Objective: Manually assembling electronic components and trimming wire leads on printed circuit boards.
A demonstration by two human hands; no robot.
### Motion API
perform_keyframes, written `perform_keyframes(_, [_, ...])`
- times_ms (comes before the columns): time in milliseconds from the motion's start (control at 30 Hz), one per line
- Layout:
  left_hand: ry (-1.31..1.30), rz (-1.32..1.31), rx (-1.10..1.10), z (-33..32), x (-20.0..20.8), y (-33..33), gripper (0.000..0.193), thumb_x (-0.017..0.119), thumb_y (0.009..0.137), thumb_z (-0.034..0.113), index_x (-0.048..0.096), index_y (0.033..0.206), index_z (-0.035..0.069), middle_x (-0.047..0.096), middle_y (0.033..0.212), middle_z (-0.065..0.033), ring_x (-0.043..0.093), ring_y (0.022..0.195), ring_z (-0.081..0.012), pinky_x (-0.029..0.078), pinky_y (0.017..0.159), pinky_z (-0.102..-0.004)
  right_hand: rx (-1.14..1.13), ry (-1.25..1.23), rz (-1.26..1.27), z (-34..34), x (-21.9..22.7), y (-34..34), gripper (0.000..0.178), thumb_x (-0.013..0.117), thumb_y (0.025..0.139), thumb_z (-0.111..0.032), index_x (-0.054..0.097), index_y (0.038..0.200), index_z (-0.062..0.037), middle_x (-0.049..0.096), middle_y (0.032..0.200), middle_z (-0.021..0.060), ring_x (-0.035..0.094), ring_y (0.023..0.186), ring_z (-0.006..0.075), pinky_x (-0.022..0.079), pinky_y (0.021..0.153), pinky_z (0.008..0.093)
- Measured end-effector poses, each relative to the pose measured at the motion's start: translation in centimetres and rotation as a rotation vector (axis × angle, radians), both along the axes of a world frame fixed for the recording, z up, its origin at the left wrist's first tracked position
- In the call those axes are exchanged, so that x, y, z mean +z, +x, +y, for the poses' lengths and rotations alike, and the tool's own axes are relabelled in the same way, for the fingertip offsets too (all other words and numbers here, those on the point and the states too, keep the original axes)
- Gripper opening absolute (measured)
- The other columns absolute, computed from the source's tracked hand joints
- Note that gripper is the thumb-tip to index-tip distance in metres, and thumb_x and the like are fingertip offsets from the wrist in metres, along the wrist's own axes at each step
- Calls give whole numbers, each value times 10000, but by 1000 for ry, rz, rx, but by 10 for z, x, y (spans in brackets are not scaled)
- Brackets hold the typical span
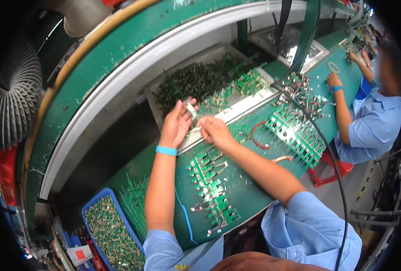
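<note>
My left hand point(177, 124), with a blue band on its wrist, is raised palm up at the near edge of a white-rimmed tray point(250, 103). Its thumb and fingers hold a small pale green circuit board point(192, 109). Close beside it, my right hand point(214, 131) is closed in a pinch by the board's lower end; what its fingertips grip is too small to make out. Below my hands, a row of green circuit boards point(212, 187) with attached parts lies on the green bench point(254, 192).
Dark and green boards point(196, 81) heap the tray. Red-handled pliers point(258, 135) and another board panel point(295, 137) lie to the right. A blue bin point(112, 194) of small pieces and thin green strips point(134, 201) stand left. A co-worker point(367, 117) sits at right; a black cable point(320, 131) crosses the view.
</note>
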State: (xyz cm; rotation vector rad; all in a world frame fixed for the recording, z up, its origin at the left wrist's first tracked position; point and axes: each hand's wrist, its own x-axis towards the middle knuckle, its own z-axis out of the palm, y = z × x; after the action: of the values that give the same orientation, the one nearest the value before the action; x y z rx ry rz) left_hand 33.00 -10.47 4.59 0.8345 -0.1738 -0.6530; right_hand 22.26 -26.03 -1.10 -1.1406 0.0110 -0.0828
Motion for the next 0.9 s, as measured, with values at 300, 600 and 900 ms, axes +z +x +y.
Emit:
perform_keyframes(300, [260,-295,-105,14,-19,2,512,746,1060,32,594,1544,-33,717,1443,-189,733,1226,-265,607,1052,-327,250,546,-72,-4,2,-2,222,551,1167,-192,719,1070,-83,606,679,-6,443,527,67,337,488,238])
perform_keyframes(600, [243,-234,79,7,-11,-5,495,738,1062,19,605,1536,-35,718,1419,-215,710,1287,-292,595,1092,-371,94,262,-24,-7,20,-28,193,553,1159,-167,701,1093,-62,581,663,-23,398,486,49,294,459,233])
perform_keyframes(900, [-234,-41,-57,19,-24,44,301,697,1106,56,693,1384,-59,748,1283,-178,690,1107,-260,592,1003,-391,357,623,39,-40,36,-69,193,524,1190,-176,654,1159,-36,460,595,-53,355,456,39,276,451,223])
